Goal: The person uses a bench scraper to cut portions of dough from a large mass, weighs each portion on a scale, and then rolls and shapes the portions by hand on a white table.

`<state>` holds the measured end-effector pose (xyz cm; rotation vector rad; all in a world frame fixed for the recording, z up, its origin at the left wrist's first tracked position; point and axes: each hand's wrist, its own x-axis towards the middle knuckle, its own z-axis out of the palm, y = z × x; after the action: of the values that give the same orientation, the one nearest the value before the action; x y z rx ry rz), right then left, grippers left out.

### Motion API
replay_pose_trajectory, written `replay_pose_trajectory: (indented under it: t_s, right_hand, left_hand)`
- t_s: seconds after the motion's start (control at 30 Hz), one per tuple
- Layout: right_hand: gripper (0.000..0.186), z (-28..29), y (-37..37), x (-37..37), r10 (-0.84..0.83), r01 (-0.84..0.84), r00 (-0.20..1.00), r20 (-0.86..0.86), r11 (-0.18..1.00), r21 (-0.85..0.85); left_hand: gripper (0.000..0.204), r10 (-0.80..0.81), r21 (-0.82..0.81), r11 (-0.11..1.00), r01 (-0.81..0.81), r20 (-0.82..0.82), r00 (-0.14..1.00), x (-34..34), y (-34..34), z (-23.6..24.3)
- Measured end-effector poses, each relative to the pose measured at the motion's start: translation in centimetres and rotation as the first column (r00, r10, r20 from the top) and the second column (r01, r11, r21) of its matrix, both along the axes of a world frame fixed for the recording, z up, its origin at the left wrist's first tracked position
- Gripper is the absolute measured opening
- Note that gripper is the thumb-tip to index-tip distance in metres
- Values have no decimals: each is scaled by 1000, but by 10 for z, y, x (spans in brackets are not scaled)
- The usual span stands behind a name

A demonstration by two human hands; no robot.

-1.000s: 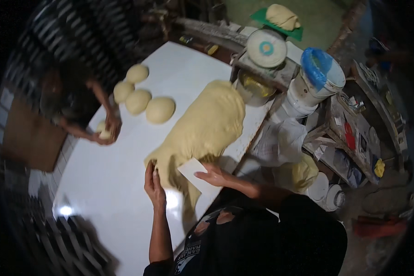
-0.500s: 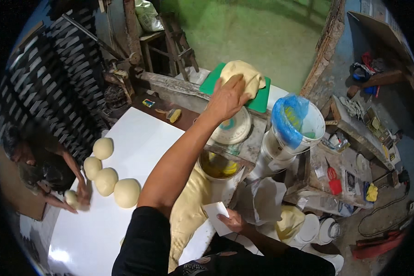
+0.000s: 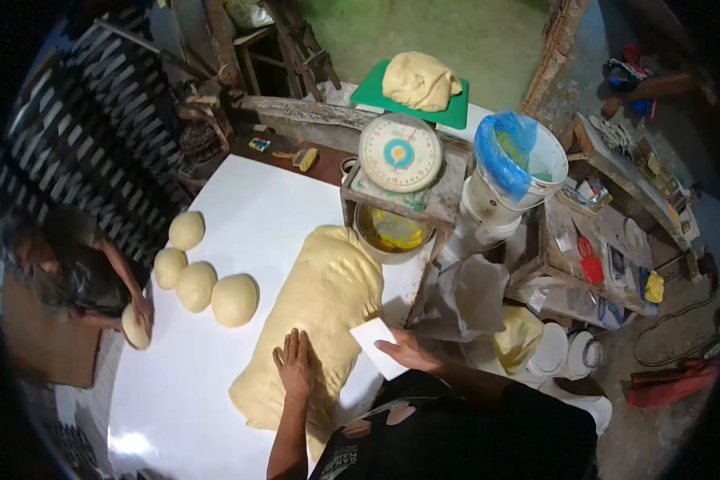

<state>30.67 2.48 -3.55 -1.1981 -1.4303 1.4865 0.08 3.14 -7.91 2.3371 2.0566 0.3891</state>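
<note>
A long slab of pale yellow dough point(image 3: 320, 280) lies along the right side of the white table point(image 3: 148, 404). My left hand point(image 3: 296, 364) rests on the lower part of this slab, fingers apart and laid flat, holding nothing. My right hand point(image 3: 408, 350) grips a flat white scraper point(image 3: 376, 340) at the slab's right edge. Several dough balls point(image 3: 234, 300) sit on the left half of the table. A lump of dough point(image 3: 418, 80) rests on a green board point(image 3: 369, 88) atop a round-dial scale point(image 3: 400, 152).
A co-worker point(image 3: 68, 280) shapes a dough ball point(image 3: 136, 324) at the left. Beyond stand stacked dark racks point(image 3: 96, 112). Below the scale is a metal bowl point(image 3: 396, 232); right are buckets with a blue bag point(image 3: 504, 160), wooden shelves point(image 3: 568, 248) and a brush point(image 3: 296, 158) behind.
My left hand reached up to the lump on the board half a second ago; now it is back down on the slab. My right hand still holds the scraper.
</note>
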Motion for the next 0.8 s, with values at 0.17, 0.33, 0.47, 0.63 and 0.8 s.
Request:
replay_pose_trajectory:
  t_s: [0.17, 0.33, 0.47, 0.63, 0.8]
  right_hand:
    - [37, 25, -20, -47, 79, -95, 942, 326, 995, 33]
    - [34, 79, -30, -48, 63, -47, 980, 189, 995, -93]
    - [29, 121, -8, -2, -151, 149, 988, -29, 987, -63]
    - [40, 212, 79, 82, -530, 531, 847, -45, 847, 25]
    - [44, 321, 215, 193, -741, 664, 669, -55, 563, 493]
  left_hand:
    - [41, -124, 29, 992, 121, 299, 946, -3, 0, 12]
    - [12, -242, -28, 964, 264, 313, 919, -15, 20, 37]
    - [4, 287, -399, 853, 337, 897, 335, -12, 34, 90]
    - [90, -24, 181, 904, 387, 926, -378, 53, 95, 240]
    - [78, 139, 361, 753, 550, 729, -670, 156, 200, 343]
